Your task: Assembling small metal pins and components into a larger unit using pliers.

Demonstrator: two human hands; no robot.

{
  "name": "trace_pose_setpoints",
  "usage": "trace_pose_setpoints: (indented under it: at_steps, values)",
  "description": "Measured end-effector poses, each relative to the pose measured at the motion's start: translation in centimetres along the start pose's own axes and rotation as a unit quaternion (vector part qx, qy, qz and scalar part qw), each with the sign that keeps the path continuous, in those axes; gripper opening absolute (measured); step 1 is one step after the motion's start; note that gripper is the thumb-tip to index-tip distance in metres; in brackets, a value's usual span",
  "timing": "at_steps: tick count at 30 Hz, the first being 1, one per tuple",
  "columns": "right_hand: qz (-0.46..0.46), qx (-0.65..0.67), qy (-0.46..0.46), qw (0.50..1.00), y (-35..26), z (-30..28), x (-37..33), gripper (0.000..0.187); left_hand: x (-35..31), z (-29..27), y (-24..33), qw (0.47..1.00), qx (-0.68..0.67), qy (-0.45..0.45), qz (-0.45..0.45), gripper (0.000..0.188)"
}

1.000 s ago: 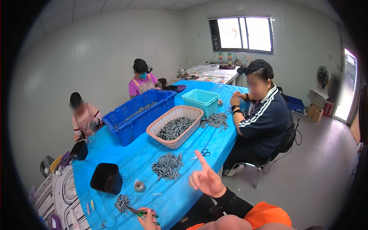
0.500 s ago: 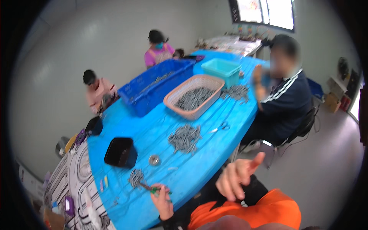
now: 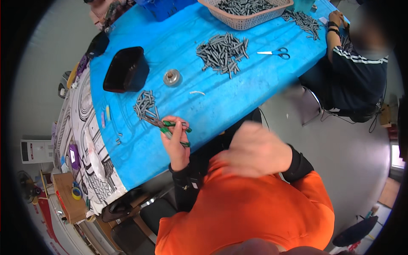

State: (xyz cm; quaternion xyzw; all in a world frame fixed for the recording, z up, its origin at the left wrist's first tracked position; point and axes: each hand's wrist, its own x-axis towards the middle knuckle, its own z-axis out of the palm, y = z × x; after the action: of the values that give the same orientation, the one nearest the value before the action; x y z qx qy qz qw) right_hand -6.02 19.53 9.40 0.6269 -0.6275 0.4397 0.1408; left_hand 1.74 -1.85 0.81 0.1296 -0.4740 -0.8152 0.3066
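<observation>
My left hand (image 3: 175, 146) is closed around green-handled pliers (image 3: 166, 130) at the table's near edge. Their dark jaws reach the small pile of short grey ribbed pieces (image 3: 145, 102); I cannot make out whether they grip one. My right hand (image 3: 257, 153) is raised over my orange top, away from the table, and too smeared by motion to show its fingers. Farther in lies a larger pile of the same grey pieces (image 3: 223, 53). A small round glass jar (image 3: 172, 78) and a thin whitish strip (image 3: 197, 92) lie between the two piles.
A black bin (image 3: 127, 70) stands left on the blue-covered table (image 3: 178, 108). Scissors (image 3: 276, 53) lie toward the right edge. At the back is a pink basket (image 3: 244, 19) of grey pieces, with a blue tub (image 3: 165, 8) beside it. A co-worker (image 3: 357, 76) sits at right.
The view has tilted down toward my body. My right hand, earlier raised with a finger extended, has swung inward across my top. My left hand keeps the pliers at the small pile.
</observation>
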Motion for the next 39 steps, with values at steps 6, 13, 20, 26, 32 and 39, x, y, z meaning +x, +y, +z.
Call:
trace_pose_setpoints:
  at_steps: [6,13,20,26,32,39]
  values:
    - [-0.210,-0.059,0.085,0.972,0.6,3.4,-1.7,0.028,-2.6,3.9,0.2,0.972,-0.099,-0.140,-0.162,0.017]
    - [-0.170,-0.088,0.123,0.974,2.7,3.5,-1.0,0.030,-2.8,3.0,0.2,0.977,-0.073,-0.133,-0.149,0.019]
    - [-0.090,0.074,-0.024,0.993,1.3,2.3,1.1,0.045,-2.3,1.9,1.0,0.969,-0.049,-0.068,-0.231,0.017]
    - [-0.041,0.455,-0.257,0.851,1.8,-1.8,0.9,0.085,-1.5,2.0,1.3,0.990,-0.060,-0.074,-0.106,0.018]
    - [0.164,0.525,-0.206,0.809,2.6,-4.0,-1.2,0.113,-1.4,2.0,1.0,0.992,-0.024,-0.056,-0.108,0.016]
    - [0.227,0.744,0.073,0.624,9.7,-2.0,-4.1,0.079,-1.2,-0.5,0.4,0.993,-0.008,-0.049,-0.103,0.023]
